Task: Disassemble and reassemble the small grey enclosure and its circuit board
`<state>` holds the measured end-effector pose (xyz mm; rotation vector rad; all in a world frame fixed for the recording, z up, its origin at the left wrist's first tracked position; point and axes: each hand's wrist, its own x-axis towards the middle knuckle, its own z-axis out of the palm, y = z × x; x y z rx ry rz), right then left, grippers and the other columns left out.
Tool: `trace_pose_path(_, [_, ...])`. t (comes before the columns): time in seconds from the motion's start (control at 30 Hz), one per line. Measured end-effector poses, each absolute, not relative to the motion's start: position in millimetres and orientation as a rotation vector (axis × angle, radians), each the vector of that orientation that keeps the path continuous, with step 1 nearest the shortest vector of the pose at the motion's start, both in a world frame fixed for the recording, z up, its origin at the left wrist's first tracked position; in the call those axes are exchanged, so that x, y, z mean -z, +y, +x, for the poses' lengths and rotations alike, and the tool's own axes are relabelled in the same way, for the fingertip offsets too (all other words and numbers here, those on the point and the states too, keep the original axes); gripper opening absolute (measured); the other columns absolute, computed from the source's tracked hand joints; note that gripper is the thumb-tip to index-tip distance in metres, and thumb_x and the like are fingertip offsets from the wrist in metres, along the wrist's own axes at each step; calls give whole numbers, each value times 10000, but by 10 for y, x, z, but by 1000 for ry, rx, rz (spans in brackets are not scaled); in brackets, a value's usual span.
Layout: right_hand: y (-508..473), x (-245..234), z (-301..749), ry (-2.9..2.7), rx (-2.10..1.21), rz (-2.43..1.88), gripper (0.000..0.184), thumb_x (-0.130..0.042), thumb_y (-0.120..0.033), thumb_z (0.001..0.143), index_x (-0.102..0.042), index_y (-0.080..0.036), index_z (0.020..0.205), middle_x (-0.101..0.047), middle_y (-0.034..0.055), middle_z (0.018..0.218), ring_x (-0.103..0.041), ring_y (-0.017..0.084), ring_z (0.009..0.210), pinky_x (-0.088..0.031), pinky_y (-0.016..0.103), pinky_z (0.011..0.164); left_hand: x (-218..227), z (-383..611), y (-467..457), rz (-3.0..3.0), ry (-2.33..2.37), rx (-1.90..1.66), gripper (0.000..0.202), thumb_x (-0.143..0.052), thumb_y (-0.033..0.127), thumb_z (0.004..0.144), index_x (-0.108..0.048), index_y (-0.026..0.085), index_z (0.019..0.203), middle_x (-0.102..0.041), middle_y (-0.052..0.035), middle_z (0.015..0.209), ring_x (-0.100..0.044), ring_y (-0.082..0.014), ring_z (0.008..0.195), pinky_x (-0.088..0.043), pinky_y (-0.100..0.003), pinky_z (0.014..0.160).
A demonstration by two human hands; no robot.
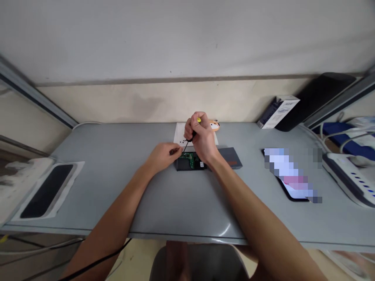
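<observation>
My right hand (200,136) is wrapped round a screwdriver (185,146), whose black and yellow handle partly shows between the fingers. The thin shaft slants down to the left, its tip close to my left fingertips. Below it lies an opened black device (184,164) with a green circuit board (191,159) exposed. At the device's upper left edge, my left hand (164,157) is closed in a pinch. A small dark thing (174,151) shows at its fingers, too small to name. A dark grey flat cover or case (230,157) lies to the right, partly behind my right wrist.
Behind the device, a white sheet (179,132) carries several tiny dark bits. An orange and white animal-shaped item (215,125) sits beside it. A lit phone (288,175) lies right, a dark phone (48,189) left. A carton (278,111) and black cylinder (319,97) stand back right.
</observation>
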<state>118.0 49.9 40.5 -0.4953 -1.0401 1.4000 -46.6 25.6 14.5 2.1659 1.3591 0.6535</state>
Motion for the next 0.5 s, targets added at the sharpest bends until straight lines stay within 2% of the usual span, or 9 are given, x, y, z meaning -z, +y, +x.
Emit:
trace_pose_path(0.13, [482,-400,1272,-1074,-1342,-536,463,-693,-673,884,-438,-286,903,-537,-20,815,-529,145,688,-472,311,637,-141,-466,265,2130,1382,-683,403,-496,450,964,-526,194,654,-506,23,616,-443,-138,612,-325,-281,604])
trace_pose_path(0.2, [478,-406,1326,-1105,-1352,-543,433,-632,-690,911,-493,-281,937,-545,3,850,-550,160,729,-498,334,683,-140,-459,270,2123,1377,-684,396,-504,457,971,-571,193,684,-542,23,626,-463,-140,612,-342,-279,609])
trace_pose_path(0.3, [464,-419,1358,-1109,-1382,-545,438,-534,-715,943,-530,-280,997,-494,-4,781,-509,169,691,-483,350,687,-142,-433,270,2136,1365,-659,382,-501,458,986,-619,193,738,-590,14,658,-494,-147,624,-356,-281,617])
trace_pose_path(0.37, [448,-421,1338,-1058,-1366,-549,458,-506,-733,944,-531,-281,1019,-458,-17,740,-463,167,652,-450,346,654,-142,-414,266,2143,1377,-641,383,-487,454,994,-599,195,735,-588,11,662,-498,-149,625,-352,-283,616])
trace_pose_path(0.5, [430,-395,1263,-918,-1329,-536,447,-641,-689,904,-441,-291,949,-411,-61,678,-386,138,589,-364,304,588,-137,-386,257,2145,1438,-621,380,-465,443,985,-487,207,688,-509,23,620,-451,-143,598,-317,-287,599])
